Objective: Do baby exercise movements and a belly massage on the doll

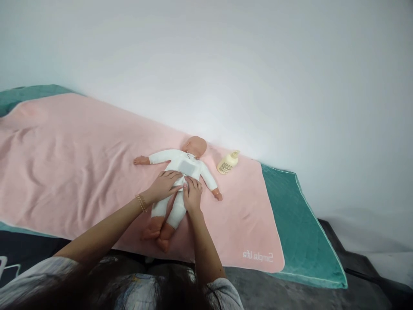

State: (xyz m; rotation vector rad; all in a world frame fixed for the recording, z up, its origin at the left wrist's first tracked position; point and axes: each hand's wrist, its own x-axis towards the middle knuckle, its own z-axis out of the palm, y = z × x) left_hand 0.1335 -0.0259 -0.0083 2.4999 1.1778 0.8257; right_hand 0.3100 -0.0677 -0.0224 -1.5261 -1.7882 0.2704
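A baby doll with a white cloth body lies stretched out on a pink blanket, its bare head pointing away from me. On its torso is a grey rectangular patch. My left hand rests on the doll's waist from the left, fingers extended across it. Against the right side of the waist lies my right hand, its fingers laid over the cloth. Both thumbs come close together at the middle. The hands cover the doll's hips. Whether the doll lies face up or face down I cannot tell.
A pale yellow pump bottle stands on the blanket, right of the doll's head. Green cloth shows beneath the blanket at the right and far left. A white wall rises behind. Dark grey surface shows at the near right.
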